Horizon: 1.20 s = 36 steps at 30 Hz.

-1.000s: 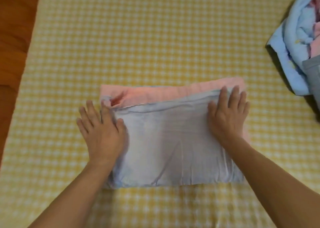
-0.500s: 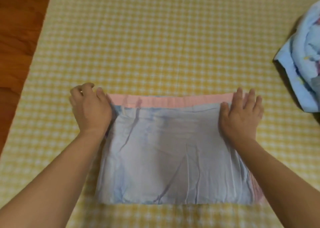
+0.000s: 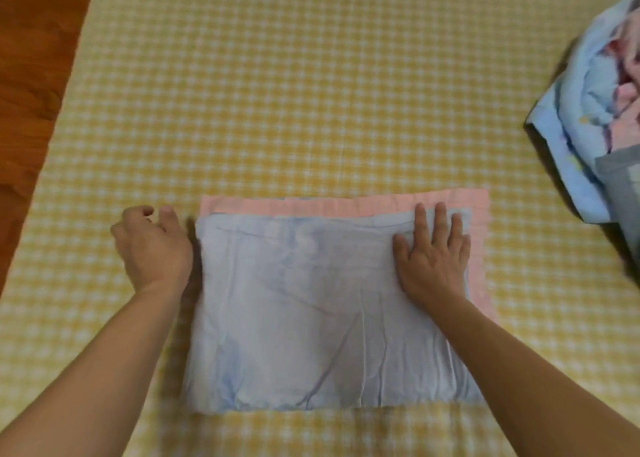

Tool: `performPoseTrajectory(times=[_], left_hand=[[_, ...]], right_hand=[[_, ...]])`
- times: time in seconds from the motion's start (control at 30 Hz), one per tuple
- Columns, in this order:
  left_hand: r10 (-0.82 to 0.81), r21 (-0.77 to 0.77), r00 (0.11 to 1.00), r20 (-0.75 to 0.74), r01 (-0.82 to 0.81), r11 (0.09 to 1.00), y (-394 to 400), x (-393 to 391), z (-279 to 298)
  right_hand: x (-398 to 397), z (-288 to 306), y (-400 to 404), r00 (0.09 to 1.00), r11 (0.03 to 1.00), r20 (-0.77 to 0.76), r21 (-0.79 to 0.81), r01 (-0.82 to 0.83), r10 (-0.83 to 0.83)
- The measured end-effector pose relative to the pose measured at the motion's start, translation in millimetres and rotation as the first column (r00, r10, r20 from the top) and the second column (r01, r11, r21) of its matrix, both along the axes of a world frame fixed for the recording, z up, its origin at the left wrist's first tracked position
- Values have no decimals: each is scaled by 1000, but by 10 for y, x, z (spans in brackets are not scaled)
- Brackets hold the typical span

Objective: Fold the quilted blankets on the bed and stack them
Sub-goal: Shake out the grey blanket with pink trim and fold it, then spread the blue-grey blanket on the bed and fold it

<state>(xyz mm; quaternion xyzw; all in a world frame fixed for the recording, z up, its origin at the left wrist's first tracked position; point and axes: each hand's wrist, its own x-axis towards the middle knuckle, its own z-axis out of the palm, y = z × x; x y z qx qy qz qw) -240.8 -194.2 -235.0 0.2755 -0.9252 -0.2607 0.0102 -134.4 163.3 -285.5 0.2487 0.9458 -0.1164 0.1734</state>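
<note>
Bed [image 3: 311,92]: covered in yellow-and-white check, filling most of the view; strip of wooden floor [image 3: 31,75] along the left edge.
Folded blanket [image 3: 311,311]: lying flat on the bed, near the front, between the two forearms; pale blue face up, pink layer showing as a band along the far edge and down the right side.
Unfolded pile [image 3: 585,117]: light blue and pink bedding heaped at the right edge of the bed, well apart from the folded blanket; probably next in line.
Step in hand: judged to be smoothing and squaring the fold before another fold or stacking.
Doing it well: press flat with the palm, sweep outward from the middle toward the edges, chase the creases running across the lower half; tug the blue layer toward the far edge and right side so the pink band disappears and edges line up; keep one hand as anchor while the other pulls.
Right hand [image 3: 433,259]: fingers straight and spread, palm down on the far right corner of the blue face, fingertips just short of the pink band.
Left hand [image 3: 152,245]: just beside the blanket's left edge, over the bed cover, fingers curled loosely, apparently gripping nothing; contact with the blanket edge uncertain.
</note>
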Motion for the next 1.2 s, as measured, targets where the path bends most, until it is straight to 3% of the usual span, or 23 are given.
performPoseTrajectory(times=[0.03, 0.07, 0.1, 0.13, 0.17, 0.2, 0.23, 0.3, 0.33, 0.43, 0.5, 0.57, 0.6, 0.67, 0.7, 0.73, 0.8, 0.9, 0.97, 1.1, 1.17, 1.2], left_hand=[[-154, -145, 986, -62, 144, 979, 41, 98, 46], [-412, -267, 904, -111, 372, 889, 155, 227, 119], [-697, -355, 712, -82, 633, 688, 298, 364, 144], [-882, -370, 472, 4, 820, 437, 423, 512, 101], [-939, -322, 320, 125, 908, 266, 504, 635, 19], [-920, -266, 309, 239, 932, 244, 514, 685, -91], [-848, -205, 411, 334, 910, 360, 450, 657, -210], [-564, -160, 677, 472, 695, 700, 207, 478, -407], [-433, -125, 736, 521, 568, 814, 120, 352, -441], [-316, -56, 805, 502, 394, 917, 178, 267, -282], [-204, 41, 870, 449, 208, 977, 265, 427, -132], [-122, 195, 852, 509, 24, 981, 230, 655, -16], [-113, 278, 833, 541, -50, 959, 177, 752, 46], [-143, 505, 792, 593, -227, 833, 56, 824, 176], [-195, 610, 758, 622, -314, 728, 2, 829, 267], [-258, 682, 737, 624, -353, 640, -31, 821, 397], [-274, 758, 777, 567, -362, 542, -88, 704, 705], [-109, 843, 912, 395, -313, 438, -233, 315, 1275], [-53, 873, 953, 298, -249, 418, -443, -13, 1699], [-53, 843, 976, 211, -154, 515, -876, -697, 2276], [-13, 737, 986, 164, -114, 666, -1015, -947, 2346], [-10, 592, 985, 172, -95, 801, -1084, -1015, 2304]], right_hand=[[-16, 26, 2, 1000, 1000, 8, -9, 3, -3], [-23, 61, 9, 1000, 1000, 4, -16, 6, -6], [-8, 91, 23, 1000, 1000, -13, -23, 4, -4], [41, 119, 46, 1000, 1000, -28, -29, -3, 2], [121, 137, 78, 999, 999, -30, -30, -17, 16], [221, 138, 110, 999, 999, -15, -18, -39, 39], [324, 131, 146, 998, 998, 18, 3, -64, 64], [465, 114, 203, 998, 999, 39, 2, -47, 46], [473, 118, 211, 1000, 1000, 8, -18, 15, -15], [426, 245, 220, 929, 928, -75, -125, 352, -363], [479, 309, 261, 878, 872, -47, -156, 464, -476], [599, 385, 258, 835, 806, 85, -222, 548, -544], [641, 452, 270, 772, 700, 164, -338, 629, -614], [633, 692, 296, 555, 237, 473, -575, 783, -685], [625, 867, 282, 506, 78, 623, -582, 809, -596], [599, 1047, 242, 514, 6, 690, -594, 804, -510], [441, 1363, 143, 591, 7, 653, -669, 743, -474], [-10, 1908, -106, 697, 33, 452, -826, 562, -556], [-423, 2290, -261, 741, 61, 355, -881, 469, -570], [-1297, 2756, -507, 804, 107, 292, -910, 400, -518], [-1611, 2761, -592, 828, 164, 252, -912, 376, -501], [-1692, 2696, -608, 832, 265, 197, -888, 376, -519]])
